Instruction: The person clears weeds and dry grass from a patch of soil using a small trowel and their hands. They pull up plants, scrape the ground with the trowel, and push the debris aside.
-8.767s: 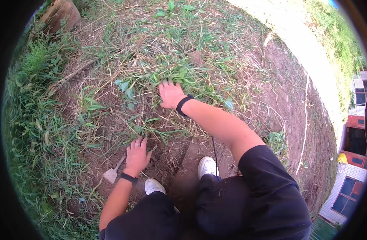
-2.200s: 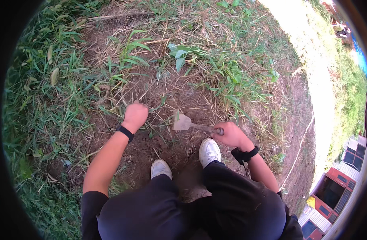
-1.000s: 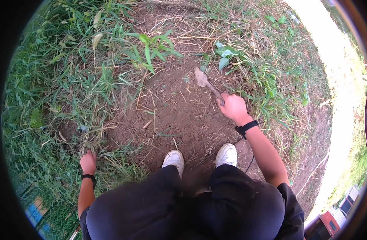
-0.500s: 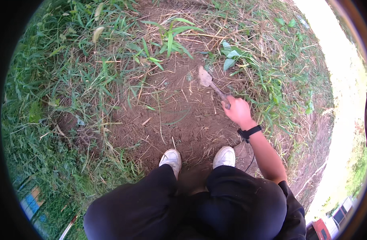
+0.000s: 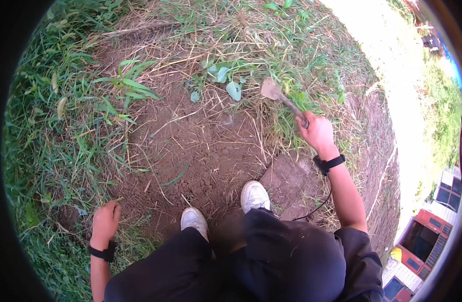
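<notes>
My right hand [image 5: 318, 133] is closed round the handle of a small hand trowel [image 5: 272, 90] with a flat, soil-coated blade. The blade points up and to the left, over straw and grass at the right side of a bare dirt patch [image 5: 200, 146]. Whether it touches the ground I cannot tell. My left hand [image 5: 105, 220] is low at the left, above grass beside the dirt, its fingers curled together. Anything inside those fingers is hidden. A leafy weed [image 5: 233, 90] grows just left of the blade, and a long-bladed green plant [image 5: 133, 85] stands farther left.
My white shoes [image 5: 254, 196] stand at the near edge of the dirt. Beside the right shoe lies a flat brown slab [image 5: 291, 176], with a dark cord [image 5: 319, 205] near it. Tall grass [image 5: 39, 126] fills the left. A bright pale strip and a red-and-white building [image 5: 427, 236] are at the far right.
The trowel and my right hand have moved right, away from the middle of the dirt. My left hand has come into view at the lower left. The view has swung to the right.
</notes>
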`<state>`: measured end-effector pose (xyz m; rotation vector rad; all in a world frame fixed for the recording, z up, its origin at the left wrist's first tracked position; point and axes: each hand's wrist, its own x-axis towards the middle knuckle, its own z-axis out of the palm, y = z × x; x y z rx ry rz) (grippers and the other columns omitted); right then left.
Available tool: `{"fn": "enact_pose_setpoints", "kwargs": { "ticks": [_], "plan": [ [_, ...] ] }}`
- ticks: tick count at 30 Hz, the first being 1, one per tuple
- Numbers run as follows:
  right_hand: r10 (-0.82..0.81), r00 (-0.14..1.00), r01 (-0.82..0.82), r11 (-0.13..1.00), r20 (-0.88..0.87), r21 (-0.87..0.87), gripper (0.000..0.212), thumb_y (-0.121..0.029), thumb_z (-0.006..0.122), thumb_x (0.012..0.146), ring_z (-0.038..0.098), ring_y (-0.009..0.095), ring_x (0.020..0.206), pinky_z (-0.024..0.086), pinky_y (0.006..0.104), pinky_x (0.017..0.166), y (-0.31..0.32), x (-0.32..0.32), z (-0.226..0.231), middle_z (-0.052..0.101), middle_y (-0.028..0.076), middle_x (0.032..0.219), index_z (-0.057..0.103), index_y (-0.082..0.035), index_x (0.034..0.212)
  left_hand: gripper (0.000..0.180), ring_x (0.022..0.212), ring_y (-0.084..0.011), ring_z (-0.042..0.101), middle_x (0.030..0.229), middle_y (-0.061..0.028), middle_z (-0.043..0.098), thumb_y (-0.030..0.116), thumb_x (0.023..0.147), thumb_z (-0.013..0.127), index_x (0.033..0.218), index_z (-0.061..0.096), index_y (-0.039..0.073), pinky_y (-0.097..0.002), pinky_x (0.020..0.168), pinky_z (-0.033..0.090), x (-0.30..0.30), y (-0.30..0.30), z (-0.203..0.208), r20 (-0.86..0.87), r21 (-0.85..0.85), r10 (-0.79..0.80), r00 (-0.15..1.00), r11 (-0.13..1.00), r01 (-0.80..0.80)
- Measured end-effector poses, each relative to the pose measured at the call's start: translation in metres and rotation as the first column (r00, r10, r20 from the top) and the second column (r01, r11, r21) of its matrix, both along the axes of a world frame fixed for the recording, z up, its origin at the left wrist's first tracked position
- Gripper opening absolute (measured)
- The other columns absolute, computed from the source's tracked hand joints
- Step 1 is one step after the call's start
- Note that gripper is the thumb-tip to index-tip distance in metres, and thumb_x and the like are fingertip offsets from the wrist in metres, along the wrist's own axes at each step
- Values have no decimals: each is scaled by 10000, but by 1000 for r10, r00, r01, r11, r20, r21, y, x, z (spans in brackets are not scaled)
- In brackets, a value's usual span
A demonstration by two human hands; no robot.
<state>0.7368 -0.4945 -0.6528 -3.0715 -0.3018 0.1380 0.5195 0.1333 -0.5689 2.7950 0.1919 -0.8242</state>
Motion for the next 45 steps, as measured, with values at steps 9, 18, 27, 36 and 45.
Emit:
{"fn": "enact_pose_setpoints", "kwargs": {
  "ticks": [9,18,27,36,45],
  "plan": [
    [-43,999,41,996,-26,-84,215,-273,643,921,740,352,746,603,466,686,36,119,-3,734,176,803,710,-69,928,161,859,-370,678,864,-170,692,183,928,662,1003,663,40,-483,788,540,119,-150,-27,209,-151,-353,912,910,387],
    [-127,983,143,983,-136,113,300,-332,653,929,733,373,780,595,477,734,38,144,5,729,191,809,758,-52,931,155,923,-316,686,927,-116,709,213,905,681,978,667,77,-448,830,536,123,-166,-56,154,-165,-465,872,858,486],
    [-447,853,484,486,-269,728,235,-223,750,935,449,44,533,356,273,487,-46,-58,50,529,-22,592,751,11,967,210,919,-396,690,898,-187,715,252,945,629,994,659,50,-508,810,552,189,-171,-79,-66,-181,-583,810,805,565],
    [-764,251,470,-440,-594,765,183,-206,656,1013,312,20,442,227,240,408,-90,-147,-14,382,-107,582,670,-26,990,276,1012,-408,671,1001,-197,729,307,961,595,1088,675,76,-506,883,526,232,-171,-102,-149,-122,-457,877,888,443],
    [-774,614,584,317,-152,747,255,-242,746,914,536,171,510,410,347,502,-87,-100,-39,579,64,605,717,11,912,217,941,-378,687,948,-170,727,228,949,634,1087,669,65,-474,830,539,219,-221,-54,-19,-93,-482,876,873,478]
  ]
}}
